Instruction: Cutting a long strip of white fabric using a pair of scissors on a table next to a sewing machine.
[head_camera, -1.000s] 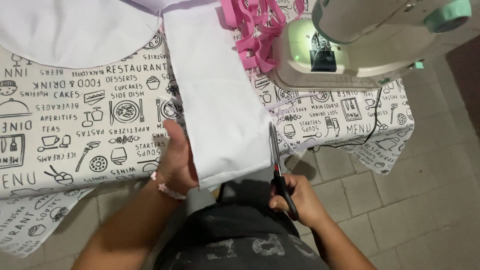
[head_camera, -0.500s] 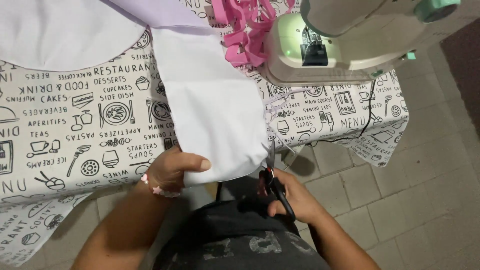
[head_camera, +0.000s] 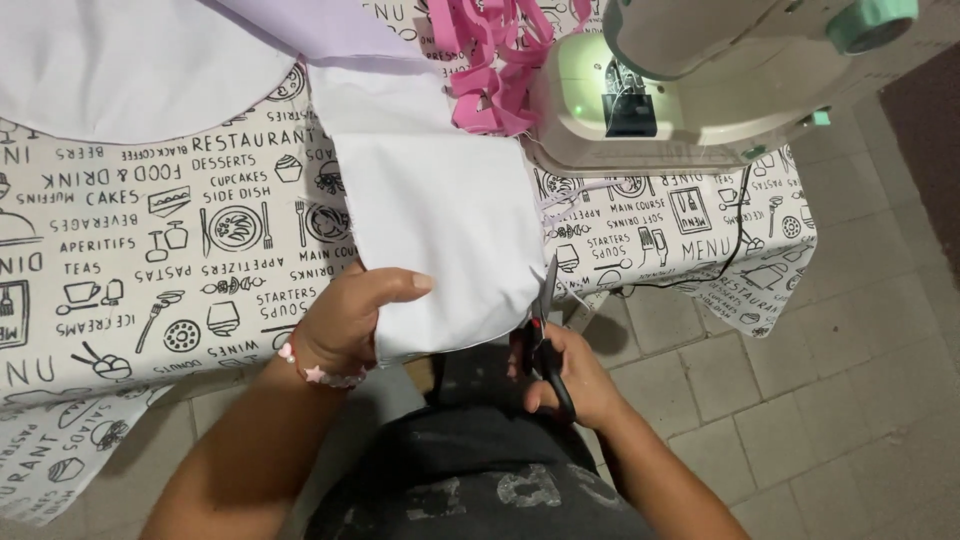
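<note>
White fabric panel (head_camera: 440, 240) hangs off the table edge at centre frame, mid-cut; left hand (head_camera: 345, 325) pinches its lower left corner, fingers closed over the cloth; right hand (head_camera: 570, 375) grips black-handled scissors (head_camera: 545, 335), fingers curled through the loops, blades at the panel's right edge; the next snip needs the cloth kept taut and the blades following that edge.

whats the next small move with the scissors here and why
Probably close the blades and ease forward along the cloth's right edge. The right hand holds the scissors with their tips pointing up at the lower right edge of the white fabric, while the left hand pinches its near end, which hangs over the table edge. Whether the blades already bite the cloth is hard to tell.
</note>
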